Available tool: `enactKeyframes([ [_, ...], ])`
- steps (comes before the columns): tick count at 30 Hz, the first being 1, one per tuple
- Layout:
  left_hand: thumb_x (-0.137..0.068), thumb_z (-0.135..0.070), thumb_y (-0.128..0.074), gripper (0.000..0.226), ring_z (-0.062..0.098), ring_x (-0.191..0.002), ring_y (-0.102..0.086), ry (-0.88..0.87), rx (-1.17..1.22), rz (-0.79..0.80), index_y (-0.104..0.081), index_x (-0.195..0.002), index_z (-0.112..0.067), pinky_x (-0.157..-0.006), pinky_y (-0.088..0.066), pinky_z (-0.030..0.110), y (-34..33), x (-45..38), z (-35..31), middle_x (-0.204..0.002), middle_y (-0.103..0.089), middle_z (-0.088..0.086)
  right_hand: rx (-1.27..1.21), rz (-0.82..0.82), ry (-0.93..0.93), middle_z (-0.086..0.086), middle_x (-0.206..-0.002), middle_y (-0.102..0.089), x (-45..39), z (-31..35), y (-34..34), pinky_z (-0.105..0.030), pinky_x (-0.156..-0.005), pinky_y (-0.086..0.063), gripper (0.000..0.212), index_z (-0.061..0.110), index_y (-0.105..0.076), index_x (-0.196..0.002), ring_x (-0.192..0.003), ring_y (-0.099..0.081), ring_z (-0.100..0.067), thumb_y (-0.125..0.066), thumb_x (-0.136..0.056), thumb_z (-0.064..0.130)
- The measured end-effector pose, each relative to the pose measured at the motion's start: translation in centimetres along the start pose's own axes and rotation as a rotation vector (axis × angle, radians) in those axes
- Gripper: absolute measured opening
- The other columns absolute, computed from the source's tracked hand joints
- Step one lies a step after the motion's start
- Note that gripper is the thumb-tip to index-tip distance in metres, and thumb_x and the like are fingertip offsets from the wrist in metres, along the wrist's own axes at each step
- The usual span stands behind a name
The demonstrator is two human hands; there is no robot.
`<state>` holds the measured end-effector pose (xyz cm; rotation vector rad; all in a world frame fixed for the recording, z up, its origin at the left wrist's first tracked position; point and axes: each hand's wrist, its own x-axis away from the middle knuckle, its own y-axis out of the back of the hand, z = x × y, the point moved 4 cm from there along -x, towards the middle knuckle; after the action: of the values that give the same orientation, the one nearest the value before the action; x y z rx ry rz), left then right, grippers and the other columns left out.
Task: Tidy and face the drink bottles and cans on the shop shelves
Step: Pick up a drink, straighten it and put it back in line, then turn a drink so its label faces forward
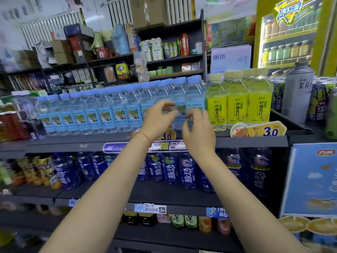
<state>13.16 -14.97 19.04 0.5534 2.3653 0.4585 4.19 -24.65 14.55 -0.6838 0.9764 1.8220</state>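
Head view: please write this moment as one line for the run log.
shelf: top | left hand: fingers curled at blue-label water bottle | right hand: same bottle | grip: unclear | neighbour: lemon soda bottles

Shop, stocked drink shelves (pixel 182 141), price tags (pixel 269 131)

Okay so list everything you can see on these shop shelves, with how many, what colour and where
water bottles: a long row, too many to count surely, clear with blue caps and labels, top shelf left to middle
lemon drink bottles: three in front, yellow, top shelf right of the water
grey bottle: one, far right of the top level
price tags: at least two, yellow, marked 3.0, top shelf edge
dark blue bottles: a row, second shelf
small bottles: several, green, orange and pink, third shelf
fridge: one, yellow, upper right
left hand: fingers curled at a water bottle's label
right hand: fingers curled at the same bottle
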Motion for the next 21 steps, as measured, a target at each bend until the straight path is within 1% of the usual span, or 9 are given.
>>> enactKeyframes([
  [2,-0.094,-0.012,-0.058,0.012,0.015,-0.075,-0.068,0.019,0.042,-0.077,-0.066,-0.099,-0.019,-0.063,-0.06,0.038,2.5,1.3,1.2,-0.095,-0.067,0.004,-0.078,0.067,0.038,0.002,-0.089,-0.05,1.1,1.7,-1.3,-0.037,-0.059,-0.04,0.01,0.01,-0.056,-0.104,-0.073,-0.047,-0.019,-0.054,-0.095,0.015],
  [3,-0.094,-0.011,-0.056,0.014,0.014,-0.066,-0.067,0.034,0.062,-0.094,-0.066,-0.093,-0.02,-0.056,-0.056,0.034,3.7,2.1,2.0,-0.087,-0.068,0.004,-0.103,0.104,0.05,0.005,-0.08,-0.049,1.7,2.7,-2.2,-0.037,-0.058,-0.039,0.009,0.011,-0.057,-0.102,-0.069,-0.047,-0.018,-0.054,-0.095,0.015],
  [6,-0.095,-0.009,-0.055,0.015,0.015,-0.049,-0.06,0.118,0.147,-0.071,-0.067,-0.089,-0.014,-0.046,-0.045,0.024,7.5,4.9,4.8,-0.069,-0.066,0.004,-0.148,0.249,0.055,0.01,-0.062,-0.045,4.1,5.9,-5.8,-0.038,-0.056,-0.038,0.007,0.014,-0.059,-0.1,-0.063,-0.045,-0.017,-0.054,-0.095,0.015],
  [9,-0.098,-0.018,-0.055,0.017,0.019,-0.052,-0.059,0.251,0.17,0.079,-0.068,-0.098,-0.007,-0.048,-0.045,0.026,12.0,8.6,9.8,-0.071,-0.065,0.007,-0.251,0.429,-0.037,0.003,-0.058,-0.052,7.4,8.8,-10.2,-0.036,-0.056,-0.036,0.008,0.019,-0.062,-0.089,-0.057,-0.048,-0.019,-0.056,-0.094,0.017],
  [12,-0.1,-0.023,-0.053,0.021,0.018,-0.057,-0.062,0.393,0.15,0.193,-0.067,-0.101,-0.008,-0.053,-0.046,0.028,16.9,13.6,16.9,-0.075,-0.068,0.005,-0.351,0.586,-0.191,-0.002,-0.064,-0.063,12.4,11.8,-15.5,-0.035,-0.056,-0.046,0.017,0.02,-0.064,-0.082,-0.051,-0.054,-0.018,-0.056,-0.097,0.019],
  [15,-0.1,-0.023,-0.054,0.02,0.018,-0.059,-0.062,0.566,0.193,0.177,-0.067,-0.102,-0.008,-0.05,-0.047,0.025,21.9,19.2,24.6,-0.082,-0.069,0.01,-0.391,0.71,-0.354,0.001,-0.063,-0.064,18.8,14.9,-20.9,-0.03,-0.052,-0.048,0.021,0.019,-0.065,-0.082,-0.047,-0.056,-0.013,-0.054,-0.099,0.015],
  [17,-0.101,-0.021,-0.051,0.019,0.013,-0.055,-0.062,0.653,0.219,0.142,-0.066,-0.1,-0.01,-0.047,-0.046,0.02,24.9,22.9,29.4,-0.082,-0.068,0.009,-0.386,0.779,-0.425,0.004,-0.06,-0.062,23.2,17.1,-24.6,-0.027,-0.05,-0.045,0.021,0.018,-0.066,-0.081,-0.047,-0.056,-0.011,-0.054,-0.099,0.014],
  [19,-0.101,-0.017,-0.048,0.018,0.008,-0.047,-0.058,0.71,0.261,0.077,-0.065,-0.095,-0.013,-0.044,-0.042,0.018,27.7,26.5,33.7,-0.075,-0.064,0.007,-0.382,0.842,-0.488,-0.001,-0.061,-0.06,27.3,19.5,-28.5,-0.024,-0.045,-0.042,0.021,0.016,-0.065,-0.081,-0.045,-0.053,-0.013,-0.053,-0.098,0.011],
  [21,-0.1,-0.013,-0.049,0.018,0.009,-0.044,-0.056,0.762,0.307,0.013,-0.063,-0.09,-0.012,-0.041,-0.04,0.018,30.5,29.5,37.2,-0.072,-0.062,0.008,-0.403,0.864,-0.544,-0.008,-0.063,-0.059,30.6,21.8,-32.0,-0.022,-0.042,-0.039,0.022,0.013,-0.063,-0.08,-0.041,-0.05,-0.013,-0.052,-0.097,0.004],
])
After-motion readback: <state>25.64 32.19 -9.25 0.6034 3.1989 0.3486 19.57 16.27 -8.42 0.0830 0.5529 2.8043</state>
